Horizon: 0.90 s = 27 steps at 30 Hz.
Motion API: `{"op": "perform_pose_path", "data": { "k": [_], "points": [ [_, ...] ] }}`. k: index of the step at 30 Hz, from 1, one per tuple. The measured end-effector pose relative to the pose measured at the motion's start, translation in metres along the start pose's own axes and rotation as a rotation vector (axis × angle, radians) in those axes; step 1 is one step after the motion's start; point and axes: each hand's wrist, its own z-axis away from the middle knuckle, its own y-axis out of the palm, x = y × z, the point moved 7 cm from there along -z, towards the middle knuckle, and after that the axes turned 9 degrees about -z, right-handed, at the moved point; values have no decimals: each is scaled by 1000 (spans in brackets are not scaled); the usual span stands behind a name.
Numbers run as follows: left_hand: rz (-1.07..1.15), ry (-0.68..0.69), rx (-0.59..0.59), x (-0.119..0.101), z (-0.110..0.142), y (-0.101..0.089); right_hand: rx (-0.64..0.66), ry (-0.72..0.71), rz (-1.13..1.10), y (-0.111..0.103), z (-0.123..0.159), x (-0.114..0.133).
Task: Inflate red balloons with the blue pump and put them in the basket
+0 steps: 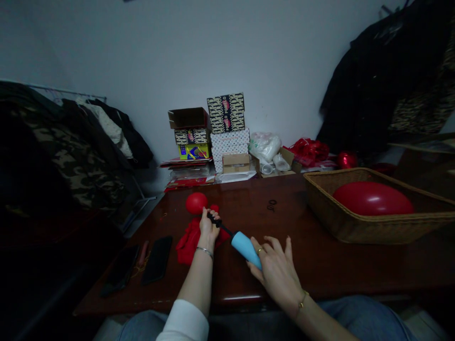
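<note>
Lower center: your right hand [276,266], grasping the light-blue barrel of one hand pump [246,248], some fingers extended. Center: your left hand [209,226], clenched round the pump's black end [214,220]. Lower left on the brown table [302,237]: two dark flat devices [157,260]. Left of center: red cloth [188,242], by your left wrist; just beyond, one round red balloon [196,203], possibly touching your fingers, though the dim view leaves this unclear. Right: wicker basket [362,229] holding one large red balloon [373,198]. Upper center: stacked boxes [230,142] against the wall.
</note>
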Motion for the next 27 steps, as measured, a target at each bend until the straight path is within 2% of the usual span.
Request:
{"op": "perform_pose_path", "data": {
  "k": [6,12,18,23,27],
  "points": [
    [-97,1,-12,20,12,7,-27,-13,72,9,-29,14],
    [-156,26,-121,22,7,-9,1,-23,93,22,-38,23],
    [-138,54,-189,10,-3,-26,27,-53,94,17,-20,19],
    [-114,71,-224,-11,-15,-40,42,-68,92,10,6,0],
    [-101,81,-242,-20,-20,-45,20,-79,84,5,22,-10]
  ]
}}
